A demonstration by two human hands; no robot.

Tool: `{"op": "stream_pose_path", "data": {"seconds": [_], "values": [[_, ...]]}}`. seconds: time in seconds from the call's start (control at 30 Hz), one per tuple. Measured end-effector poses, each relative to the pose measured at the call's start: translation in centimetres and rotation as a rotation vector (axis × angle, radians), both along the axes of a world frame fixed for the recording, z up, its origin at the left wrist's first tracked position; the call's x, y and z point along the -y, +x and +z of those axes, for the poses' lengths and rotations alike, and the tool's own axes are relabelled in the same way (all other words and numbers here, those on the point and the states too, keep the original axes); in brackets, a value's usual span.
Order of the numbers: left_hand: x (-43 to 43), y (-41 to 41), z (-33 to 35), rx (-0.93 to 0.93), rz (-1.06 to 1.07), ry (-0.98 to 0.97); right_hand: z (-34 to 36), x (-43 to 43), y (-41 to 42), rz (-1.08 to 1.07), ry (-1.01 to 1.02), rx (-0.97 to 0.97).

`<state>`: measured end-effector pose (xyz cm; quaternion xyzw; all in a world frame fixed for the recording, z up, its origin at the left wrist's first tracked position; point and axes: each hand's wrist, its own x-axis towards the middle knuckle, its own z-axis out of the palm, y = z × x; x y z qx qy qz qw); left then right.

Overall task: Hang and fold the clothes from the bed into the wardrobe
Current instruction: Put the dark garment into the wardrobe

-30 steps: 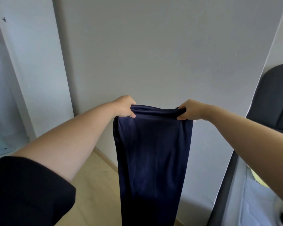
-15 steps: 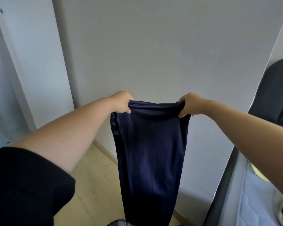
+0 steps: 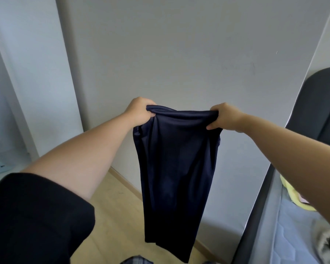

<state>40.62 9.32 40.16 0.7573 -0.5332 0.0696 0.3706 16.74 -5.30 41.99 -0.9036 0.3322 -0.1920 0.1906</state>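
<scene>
Both arms are out in front, and a navy garment (image 3: 176,168) hangs between them in mid-air, in front of the pale wall (image 3: 179,54). The left hand (image 3: 139,112) has its fingers curled over the top left corner of the cloth, bunching the fabric into a fold. The right hand (image 3: 224,117) grips the top right corner, thumb underneath and fingers wrapped over the edge. The top edge sags a little between the two grips. The cloth drops straight down from there, smooth and slightly shiny, narrowing toward a lower hem that hangs clear above the wooden floor (image 3: 114,216). What kind of garment it is cannot be told from here.

A black sleeve (image 3: 36,216) covers the left upper arm. At far left stands a white panel (image 3: 42,73), perhaps the wardrobe's side, with a pale blue space beyond it. On the right edge, the bed (image 3: 286,235) shows a light blue mattress with something yellow (image 3: 293,197) lying on it, partly hidden by the right forearm. Above the bed rises a dark chair back (image 3: 324,103).
</scene>
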Motion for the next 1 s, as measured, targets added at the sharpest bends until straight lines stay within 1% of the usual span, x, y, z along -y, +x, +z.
{"op": "stream_pose_path", "data": {"seconds": [0.03,0.07,0.13,0.2,0.3,0.33,0.4,0.47,0.53,0.57,0.63,0.7,0.83,1.0], "values": [[-0.2,0.1,0.0,-0.051,-0.018,-0.016,-0.1,0.1,-0.2,0.012,0.084,0.098],[-0.3,0.3,-0.1,-0.081,-0.034,0.018,-0.1,0.2,-0.3,0.025,0.168,0.178],[-0.6,0.7,-0.4,-0.083,-0.029,0.147,-0.4,0.4,-0.4,0.040,0.289,0.254],[-0.6,0.9,-0.7,-0.090,0.007,0.159,-0.7,0.8,-0.5,0.026,0.365,0.327],[-0.5,1.0,-1.1,-0.113,0.053,0.054,-1.0,1.4,-0.8,0.004,0.507,0.524],[-0.4,0.9,-1.2,-0.150,0.055,0.023,-1.1,1.6,-0.9,0.001,0.543,0.580],[0.1,0.4,-1.4,-0.329,0.048,-0.079,-1.3,1.7,-0.8,-0.006,0.606,0.678],[0.8,-0.6,-1.5,-0.529,0.055,-0.214,-1.2,1.4,-0.4,-0.036,0.626,0.764],[1.6,-2.0,-1.3,-0.642,0.073,-0.312,-0.7,1.0,-0.1,-0.110,0.552,0.814],[2.0,-2.7,-1.0,-0.665,0.077,-0.339,-0.4,0.8,-0.1,-0.162,0.462,0.812],[2.7,-4.5,-0.1,-0.664,0.076,-0.366,0.4,0.3,-0.9,-0.261,0.238,0.779],[3.3,-6.6,1.1,-0.652,0.076,-0.397,1.4,-0.2,-2.5,-0.333,0.072,0.748],[4.8,-11.5,4.0,-0.620,0.052,-0.458,4.3,-1.6,-6.9,-0.462,-0.144,0.753],[6.3,-17.5,7.9,-0.703,-0.042,-0.515,8.9,-2.8,-12.4,-0.551,-0.427,0.741]]}}
